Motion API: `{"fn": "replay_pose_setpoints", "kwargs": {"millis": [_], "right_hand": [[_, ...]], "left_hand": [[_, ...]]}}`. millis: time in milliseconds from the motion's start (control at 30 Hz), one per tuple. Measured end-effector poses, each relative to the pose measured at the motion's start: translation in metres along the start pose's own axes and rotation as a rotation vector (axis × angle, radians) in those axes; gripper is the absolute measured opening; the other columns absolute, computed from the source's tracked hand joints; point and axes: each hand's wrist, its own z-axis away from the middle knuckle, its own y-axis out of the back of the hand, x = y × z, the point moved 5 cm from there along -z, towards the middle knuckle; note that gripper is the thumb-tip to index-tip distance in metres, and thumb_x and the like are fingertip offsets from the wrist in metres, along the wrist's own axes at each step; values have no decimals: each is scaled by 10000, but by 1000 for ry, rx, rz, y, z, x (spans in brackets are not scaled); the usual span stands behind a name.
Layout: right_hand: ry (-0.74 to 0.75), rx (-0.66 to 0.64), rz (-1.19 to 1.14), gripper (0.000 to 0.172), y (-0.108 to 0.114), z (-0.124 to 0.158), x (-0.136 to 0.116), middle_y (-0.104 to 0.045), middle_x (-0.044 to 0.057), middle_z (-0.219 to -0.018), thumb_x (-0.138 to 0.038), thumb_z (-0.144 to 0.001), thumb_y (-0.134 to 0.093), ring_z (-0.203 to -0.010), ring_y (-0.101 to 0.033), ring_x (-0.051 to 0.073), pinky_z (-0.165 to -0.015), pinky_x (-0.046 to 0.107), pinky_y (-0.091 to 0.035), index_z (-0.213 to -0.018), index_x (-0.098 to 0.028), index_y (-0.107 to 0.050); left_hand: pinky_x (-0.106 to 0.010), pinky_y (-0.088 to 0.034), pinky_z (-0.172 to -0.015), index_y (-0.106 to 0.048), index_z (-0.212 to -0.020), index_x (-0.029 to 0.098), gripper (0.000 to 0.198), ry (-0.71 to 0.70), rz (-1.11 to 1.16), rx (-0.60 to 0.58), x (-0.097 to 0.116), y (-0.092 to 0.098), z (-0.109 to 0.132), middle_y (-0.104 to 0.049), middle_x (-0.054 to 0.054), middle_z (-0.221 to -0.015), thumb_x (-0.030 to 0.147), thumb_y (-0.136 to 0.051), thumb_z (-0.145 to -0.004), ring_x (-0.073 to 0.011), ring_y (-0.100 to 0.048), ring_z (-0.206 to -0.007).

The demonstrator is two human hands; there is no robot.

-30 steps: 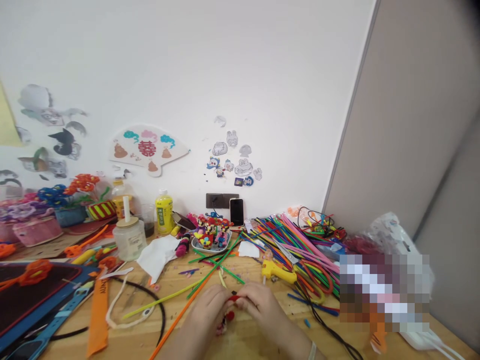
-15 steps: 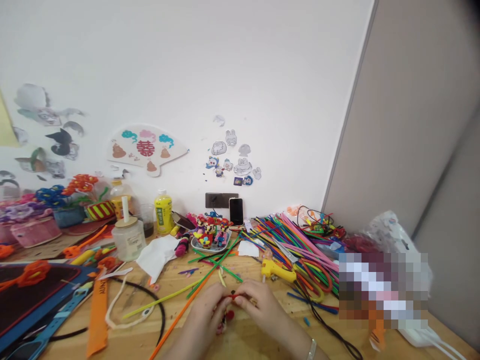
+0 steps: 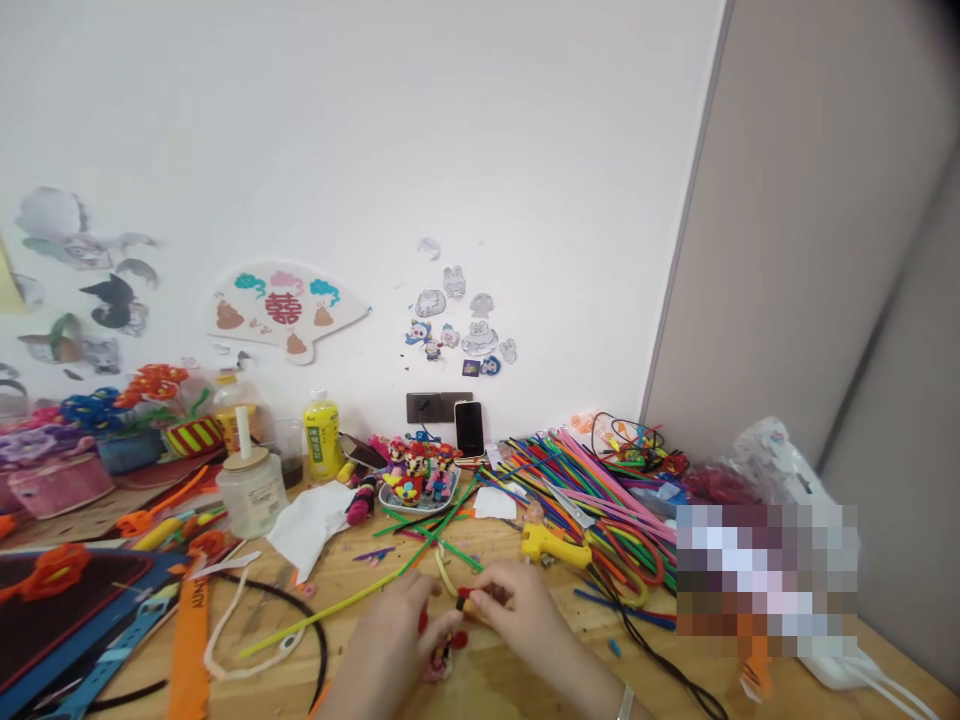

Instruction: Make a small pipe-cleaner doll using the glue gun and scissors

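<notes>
Close together over the front of the table, my left hand (image 3: 397,630) and my right hand (image 3: 517,605) are both closed. Below the left hand's fingers shows a small pink and red fuzzy figure (image 3: 438,662), mostly hidden by that hand. The right thumb and fingers pinch a small red and black piece (image 3: 463,600), too small to make out fully. Just beyond the hands, a tray (image 3: 421,507) holds several small red-headed pipe-cleaner dolls (image 3: 416,468). A yellow glue gun (image 3: 555,547) lies to the right of my right hand.
Many colourful pipe cleaners (image 3: 585,490) spread over the back right. A phone (image 3: 469,430) leans on the wall. At the left stand a yellow bottle (image 3: 322,440), a lidded glass jar (image 3: 251,495) and pipe-cleaner flowers. Scissors (image 3: 568,505) and a black cable (image 3: 649,640) lie at the right.
My fingertips, which met over the red and black piece, are now a little apart, with the piece on the right side. My left hand has shifted left and down. The view has shifted slightly.
</notes>
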Motion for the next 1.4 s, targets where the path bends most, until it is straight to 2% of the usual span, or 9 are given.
{"fn": "replay_pose_setpoints", "kwargs": {"millis": [100, 300, 400, 633, 733, 933, 1100, 1300, 1400], "right_hand": [[-42, 41, -27, 116, 4, -3, 4, -592, -6, -613, -98, -704, -580, -592, -515, 128, -548, 213, -360, -668, -161, -669], [-134, 87, -89, 82, -1, -5, 16, -573, -8, -592, -92, -641, -629, -557, -496, 119, -529, 212, -362, -616, -147, -684], [-176, 109, -124, 62, -5, -4, 23, -567, -5, -585, -112, -637, -631, -533, -477, 110, -507, 209, -358, -601, -130, -679], [-205, 126, -199, 92, -10, -6, 33, -583, -7, -557, -178, -662, -615, -535, -497, 114, -508, 210, -390, -603, -133, -670], [-198, 103, -216, 108, -9, -6, 33, -581, -12, -543, -194, -670, -615, -529, -507, 115, -510, 212, -403, -594, -132, -657], [-120, 74, -150, 99, 3, -6, 15, -556, -13, -631, -98, -677, -594, -621, -511, 122, -573, 216, -401, -599, -146, -632], [-32, 14, -72, 143, 11, -3, -1, -534, -5, -681, -62, -702, -577, -690, -514, 144, -616, 237, -394, -629, -170, -636], [23, -18, -30, 153, 15, -3, -6, -546, 2, -731, -75, -732, -562, -740, -508, 156, -681, 263, -394, -647, -186, -624], [18, -20, -43, 159, 16, -5, -4, -528, -10, -700, -60, -725, -559, -703, -504, 145, -656, 252, -392, -649, -186, -620]], "left_hand": [[-289, -337, -536, -540, -567, 190, 160, 177, -52, -48, -11, 0, 3, -570, -27, -599, 321, -627, -595, -229, -548, -569], [-229, -270, -450, -444, -570, 217, 115, 219, 230, -86, -16, -23, 4, -443, 81, -454, 169, -547, -582, -141, -456, -441], [-222, -317, -476, -453, -595, 210, 132, 221, 400, -56, -20, -31, 1, -467, 81, -510, 146, -564, -562, -135, -488, -498], [-272, -457, -536, -449, -755, 206, 319, 242, 843, -53, -17, -44, -1, -560, 45, -614, 364, -664, -579, -158, -587, -575], [-288, -479, -559, -456, -776, 201, 354, 242, 942, -45, -17, -45, -1, -580, 32, -650, 367, -695, -575, -163, -600, -601], [-294, -490, -610, -542, -949, 183, 402, 215, 963, -7, -17, -39, -1, -603, 19, -714, 213, -695, -578, -178, -612, -675], [-308, -495, -668, -639, -891, 162, 334, 200, 908, 8, -18, -38, -1, -629, -33, -830, 136, -676, -560, -204, -602, -777], [-284, -503, -604, -512, -1105, 194, 546, 202, 948, 22, -17, -39, 0, -556, 45, -704, 204, -700, -593, -151, -588, -644], [-294, -513, -625, -507, -1085, 195, 562, 192, 1003, 29, -15, -35, -2, -567, 33, -749, 255, -736, -577, -149, -605, -648]]}}
